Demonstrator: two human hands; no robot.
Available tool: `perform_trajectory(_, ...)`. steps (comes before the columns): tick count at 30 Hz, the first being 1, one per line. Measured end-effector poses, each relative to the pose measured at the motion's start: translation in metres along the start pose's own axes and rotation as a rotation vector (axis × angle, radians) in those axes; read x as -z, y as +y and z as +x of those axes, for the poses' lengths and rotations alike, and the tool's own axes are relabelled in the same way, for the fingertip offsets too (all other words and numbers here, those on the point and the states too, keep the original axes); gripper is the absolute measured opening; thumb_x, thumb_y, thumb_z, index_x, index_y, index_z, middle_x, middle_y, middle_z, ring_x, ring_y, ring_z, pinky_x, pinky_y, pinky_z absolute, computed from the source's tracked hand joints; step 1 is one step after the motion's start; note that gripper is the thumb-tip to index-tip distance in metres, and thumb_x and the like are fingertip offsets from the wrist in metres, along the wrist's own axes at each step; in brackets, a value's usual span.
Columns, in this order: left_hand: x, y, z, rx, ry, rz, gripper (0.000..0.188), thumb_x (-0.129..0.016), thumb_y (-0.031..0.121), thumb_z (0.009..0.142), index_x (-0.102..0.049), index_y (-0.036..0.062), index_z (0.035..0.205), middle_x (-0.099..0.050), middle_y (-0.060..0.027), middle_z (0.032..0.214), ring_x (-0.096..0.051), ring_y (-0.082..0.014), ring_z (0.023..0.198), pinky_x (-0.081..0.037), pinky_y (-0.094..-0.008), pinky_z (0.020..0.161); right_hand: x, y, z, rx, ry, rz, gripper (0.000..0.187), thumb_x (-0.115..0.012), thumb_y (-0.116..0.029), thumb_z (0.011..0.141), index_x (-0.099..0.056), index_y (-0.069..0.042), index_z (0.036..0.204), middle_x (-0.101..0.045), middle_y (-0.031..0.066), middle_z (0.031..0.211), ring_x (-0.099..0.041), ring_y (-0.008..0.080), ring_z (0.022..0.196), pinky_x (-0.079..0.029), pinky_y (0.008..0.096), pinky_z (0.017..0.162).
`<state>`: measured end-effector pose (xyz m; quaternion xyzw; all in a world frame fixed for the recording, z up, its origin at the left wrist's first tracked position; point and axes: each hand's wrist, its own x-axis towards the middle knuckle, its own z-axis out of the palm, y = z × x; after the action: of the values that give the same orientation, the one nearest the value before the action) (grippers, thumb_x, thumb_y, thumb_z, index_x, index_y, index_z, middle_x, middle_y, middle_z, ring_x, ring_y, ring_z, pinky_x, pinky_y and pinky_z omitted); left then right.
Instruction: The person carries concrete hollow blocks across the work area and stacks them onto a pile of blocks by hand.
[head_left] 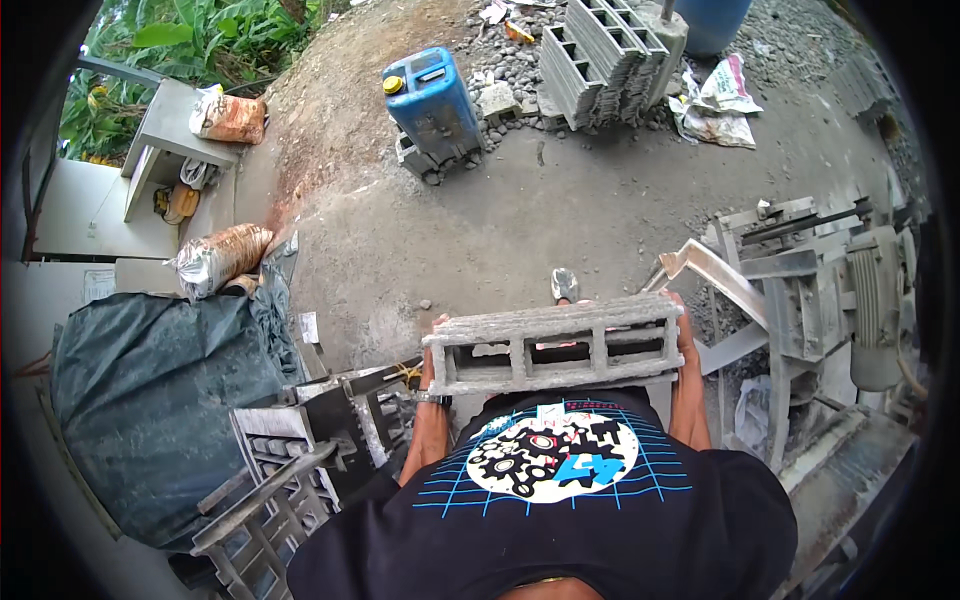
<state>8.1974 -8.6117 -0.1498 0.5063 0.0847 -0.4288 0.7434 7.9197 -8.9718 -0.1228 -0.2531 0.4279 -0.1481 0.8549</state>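
In front of my torso I hold a grey hollow concrete block (pixel 560 322) level, its three openings turned toward me. My left hand (pixel 428 372) grips the block's left end, with a band on that wrist. At the right end, my right hand (pixel 686 335) is closed against the block's side. Most of the fingers are hidden behind the ends. A thin edge shows along the underside of the block; I cannot tell whether it is a separate board. Beyond the block, one shoe (pixel 565 284) shows on the ground.
Metal machinery with a ribbed motor (pixel 875 300) stands close on the right. A slatted metal frame (pixel 285 465) and dark tarp (pixel 165 400) are on the left. Ahead are a blue jerrycan (pixel 437 105), stacked concrete blocks (pixel 605 65) and a crumpled sack (pixel 722 105). Filled sacks (pixel 222 262) lie at left.
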Motion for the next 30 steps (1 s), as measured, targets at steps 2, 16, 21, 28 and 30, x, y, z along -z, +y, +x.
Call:
perform_trajectory(2,-0.062,0.039,0.022,0.035,0.196,-0.042,0.025,-0.054,0.040,0.084,-0.054,0.0148,0.080,-0.054,0.0021,0.073,-0.051,-0.0112,0.065,-0.042,-0.0278,0.060,-0.021,-0.029,0.036,-0.116,-0.012,0.064,0.028,-0.053,-0.037,0.082,-0.058,-0.010,0.081,-0.060,0.0046,0.077,-0.055,0.0168,0.069,-0.046,0.0311,0.065)
perform_trajectory(16,-0.169,0.276,0.361,0.203,0.166,0.141,0.030,-0.054,0.043,0.082,-0.050,0.0163,0.071,-0.048,0.0030,0.062,-0.045,-0.0107,0.055,-0.038,-0.0265,0.052,-0.187,-0.138,0.286,-0.022,0.105,0.248,0.031,-0.051,-0.038,0.083,-0.059,-0.008,0.080,-0.061,0.0050,0.076,-0.056,0.0160,0.067,-0.046,0.0310,0.064)
perform_trajectory(21,-0.226,0.333,0.474,0.328,0.052,0.253,0.028,-0.054,0.041,0.083,-0.049,0.0169,0.070,-0.047,0.0041,0.061,-0.044,-0.0094,0.052,-0.037,-0.0258,0.050,-0.218,-0.177,0.340,-0.017,0.171,0.354,0.030,-0.051,-0.038,0.084,-0.059,-0.009,0.081,-0.061,0.0041,0.078,-0.056,0.0150,0.069,-0.046,0.0308,0.065)
perform_trajectory(28,-0.269,0.348,0.641,0.440,-0.016,0.428,0.023,-0.054,0.035,0.086,-0.056,0.0120,0.087,-0.054,0.0008,0.078,-0.052,-0.0114,0.072,-0.044,-0.0274,0.068,-0.205,-0.216,0.441,0.036,0.276,0.452,0.031,-0.049,-0.036,0.084,-0.060,-0.008,0.089,-0.062,0.0048,0.084,-0.058,0.0156,0.077,-0.046,0.0299,0.071)
perform_trajectory(30,-0.273,0.349,0.680,0.192,-0.222,0.665,0.027,-0.050,0.034,0.089,-0.056,0.0080,0.095,-0.056,-0.0009,0.087,-0.053,-0.0135,0.081,-0.043,-0.0286,0.076,-0.215,-0.246,0.464,-0.037,0.174,0.533,0.036,-0.047,-0.038,0.084,-0.060,-0.005,0.093,-0.063,0.0075,0.088,-0.059,0.0182,0.081,-0.047,0.0318,0.074)
